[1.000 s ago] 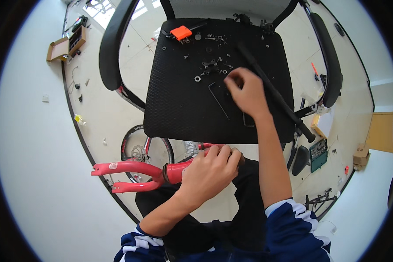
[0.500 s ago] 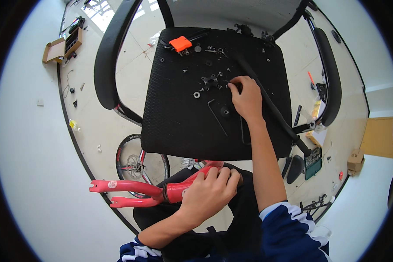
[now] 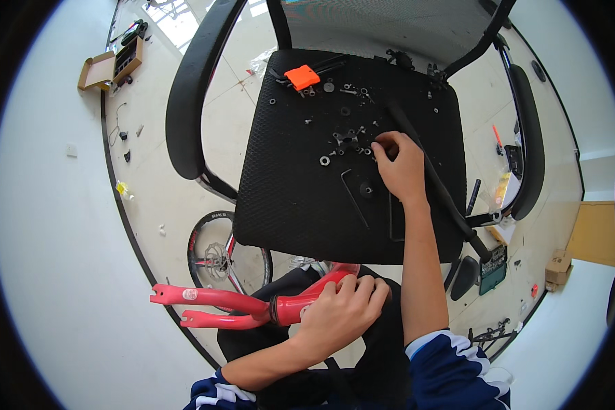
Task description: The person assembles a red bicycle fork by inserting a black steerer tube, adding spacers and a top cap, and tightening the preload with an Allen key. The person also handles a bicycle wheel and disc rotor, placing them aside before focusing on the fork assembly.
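My left hand (image 3: pixel 343 316) is wrapped around a red bicycle frame tube (image 3: pixel 295 307), held across my lap. The attached red fork (image 3: pixel 215 296) points left, with two prongs. Over the chair seat, my right hand (image 3: pixel 402 166) has its thumb and fingers curled together in a pinch; anything between the tips is too small to make out. Just left of those fingertips lie a dark metal spider-shaped part (image 3: pixel 346 139), small bolts and a silver nut (image 3: pixel 324 161). Closer to me are a hex key (image 3: pixel 354 198) and a round black part (image 3: pixel 367 189).
The black chair seat (image 3: pixel 287 212) also carries an orange piece (image 3: pixel 302 77) and a long black bar (image 3: pixel 434 174). Armrests (image 3: pixel 188 96) rise on both sides. A bicycle wheel (image 3: pixel 215 261) is below on the left. An open cardboard box (image 3: pixel 97 73) and a green tool case (image 3: pixel 493 270) are on the floor.
The whole view has shifted, so the chair and parts appear farther right and slightly lower. My right hand stays beside the small parts; my left keeps its hold on the frame.
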The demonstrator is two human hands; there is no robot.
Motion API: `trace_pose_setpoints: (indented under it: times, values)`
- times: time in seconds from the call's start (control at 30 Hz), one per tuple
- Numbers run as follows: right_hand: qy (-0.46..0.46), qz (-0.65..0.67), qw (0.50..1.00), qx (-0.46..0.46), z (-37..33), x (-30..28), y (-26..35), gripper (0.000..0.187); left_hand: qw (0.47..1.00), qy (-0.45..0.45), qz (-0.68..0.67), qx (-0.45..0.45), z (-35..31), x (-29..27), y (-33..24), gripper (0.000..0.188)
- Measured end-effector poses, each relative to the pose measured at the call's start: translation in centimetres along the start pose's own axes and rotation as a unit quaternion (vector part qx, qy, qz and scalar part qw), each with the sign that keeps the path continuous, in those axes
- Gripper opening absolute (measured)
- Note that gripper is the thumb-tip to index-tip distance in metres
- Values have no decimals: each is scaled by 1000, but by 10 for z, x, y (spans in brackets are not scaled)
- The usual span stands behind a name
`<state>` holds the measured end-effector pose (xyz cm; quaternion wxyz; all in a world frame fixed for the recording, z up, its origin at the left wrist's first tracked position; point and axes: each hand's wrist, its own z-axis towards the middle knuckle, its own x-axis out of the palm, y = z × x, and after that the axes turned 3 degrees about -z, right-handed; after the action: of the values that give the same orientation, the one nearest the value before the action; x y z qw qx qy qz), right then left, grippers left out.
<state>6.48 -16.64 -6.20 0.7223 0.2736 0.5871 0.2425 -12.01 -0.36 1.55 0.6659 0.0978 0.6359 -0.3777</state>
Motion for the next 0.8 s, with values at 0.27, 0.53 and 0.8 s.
trace_pose_setpoints:
  times: [0.27, 0.53, 0.8]
  values:
    - [9, -33, 998, -44, -2, 8, 0, 14, 1000, 14, -5, -3, -1, -2, 2, 15]
    - [122, -17, 991, -45, 2, -6, 3, 16, 998, 33, -36, -31, -9, -7, 3, 25]
    - [129, -17, 991, -22, 4, -7, -7, 17, 999, -2, 12, -31, -11, 2, 2, 16]
